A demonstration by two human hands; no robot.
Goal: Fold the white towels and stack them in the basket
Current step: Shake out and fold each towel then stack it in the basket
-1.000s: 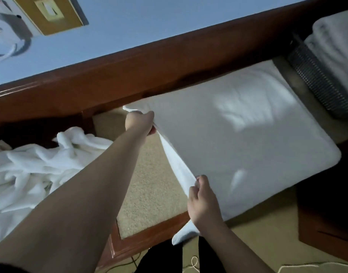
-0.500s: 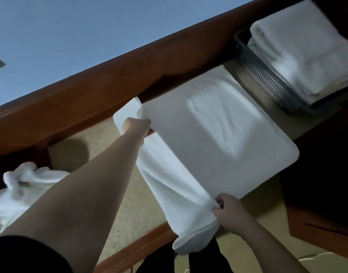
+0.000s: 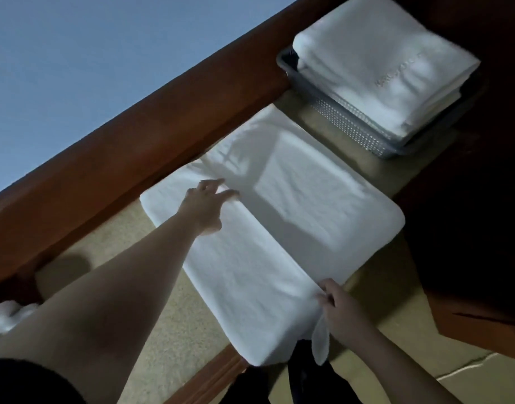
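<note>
Right hand (image 3: 342, 312) pinches near edge of towel (image 3: 279, 228) lying part-folded on desk (image 3: 174, 330). Left hand (image 3: 206, 204), fingers spread, rests flat on folded flap. Beyond, basket (image 3: 346, 123) holds stacked folded towels (image 3: 387, 62).

Legible text: none. One marking only: a faint line of embroidered or woven lettering on the top folded towel (image 3: 387, 62) stacked in the grey mesh basket (image 3: 346, 123), running along the towel's upper face near its right side. The characters are tone-on-tone white and too blurred to read; neither a word nor a brand can be made out. No other labels, numbers or signs show on any surface in view.
</note>
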